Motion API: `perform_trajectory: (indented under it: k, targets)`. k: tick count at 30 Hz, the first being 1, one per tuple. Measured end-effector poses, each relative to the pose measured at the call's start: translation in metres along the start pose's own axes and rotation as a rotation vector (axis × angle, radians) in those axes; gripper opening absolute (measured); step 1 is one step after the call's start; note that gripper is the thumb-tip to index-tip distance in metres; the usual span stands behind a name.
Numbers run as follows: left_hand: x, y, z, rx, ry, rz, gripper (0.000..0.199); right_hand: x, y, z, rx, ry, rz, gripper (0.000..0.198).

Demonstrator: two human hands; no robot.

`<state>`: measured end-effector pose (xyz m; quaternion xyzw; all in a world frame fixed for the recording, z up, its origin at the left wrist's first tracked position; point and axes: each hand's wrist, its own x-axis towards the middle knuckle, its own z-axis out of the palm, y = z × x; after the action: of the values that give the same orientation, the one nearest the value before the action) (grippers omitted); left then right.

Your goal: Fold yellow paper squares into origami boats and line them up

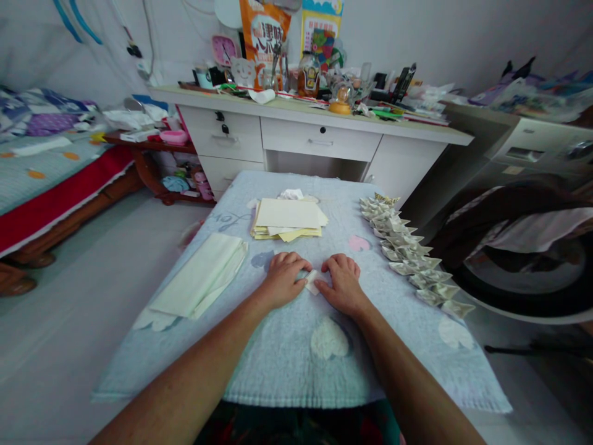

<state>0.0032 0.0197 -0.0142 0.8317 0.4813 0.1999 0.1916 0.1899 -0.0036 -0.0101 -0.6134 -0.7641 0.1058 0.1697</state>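
Observation:
A small piece of folded white paper (312,282) lies low over the cloth-covered table, between my two hands. My left hand (286,278) has its fingers closed at the paper's left edge, thumb toward me. From the other side, my right hand (341,283) is curled with thumb and forefinger on the right edge. Beyond them rests a stack of cream and yellow paper sheets (290,216). A long folded pale sheet (201,275) lies to the left. Along the right side stand rows of several folded paper boats (410,247), one with a darker pattern.
The light blue tablecloth (278,364) reaches the table's edges. Crumpled white paper (291,194) sits behind the stack. A white desk (319,139) crowded with jars and bags stands ahead. To the right is an open-doored washing machine (519,161); a bed (55,173) is at left.

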Motion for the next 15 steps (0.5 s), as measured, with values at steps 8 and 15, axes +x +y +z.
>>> perform_trajectory:
  k: [8, 15]
  targets:
    - [0.001, 0.008, -0.001, -0.1, 0.017, 0.008, 0.033, 0.001, -0.005, -0.001, 0.083, -0.006, -0.05, 0.018]
    - [0.001, 0.009, -0.005, -0.38, 0.073, -0.058, 0.022, -0.001, -0.006, -0.006, 0.242, 0.058, -0.102, 0.02]
